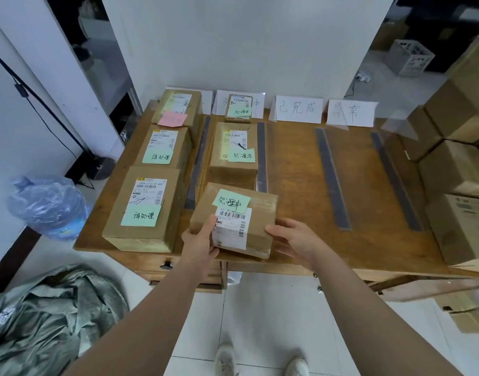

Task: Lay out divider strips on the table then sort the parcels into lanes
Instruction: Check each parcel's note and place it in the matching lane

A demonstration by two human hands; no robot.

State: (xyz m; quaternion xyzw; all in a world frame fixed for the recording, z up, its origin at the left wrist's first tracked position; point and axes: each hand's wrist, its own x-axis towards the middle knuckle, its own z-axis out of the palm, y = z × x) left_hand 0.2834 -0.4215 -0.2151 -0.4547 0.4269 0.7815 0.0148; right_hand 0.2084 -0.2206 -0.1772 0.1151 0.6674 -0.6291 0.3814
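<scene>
Both hands hold a brown parcel with a green note at the near end of the second lane. My left hand grips its left near corner, thumb on the label. My right hand clasps its right near side. Beyond it in that lane sit a mid parcel and a small far parcel. The left lane holds three parcels: near, middle, far with a pink note. Several dark divider strips lie lengthwise on the wooden table.
White paper lane signs stand along the table's far edge. Cardboard boxes are stacked at the right. A blue bagged water bottle and a grey-green sack lie on the floor at left.
</scene>
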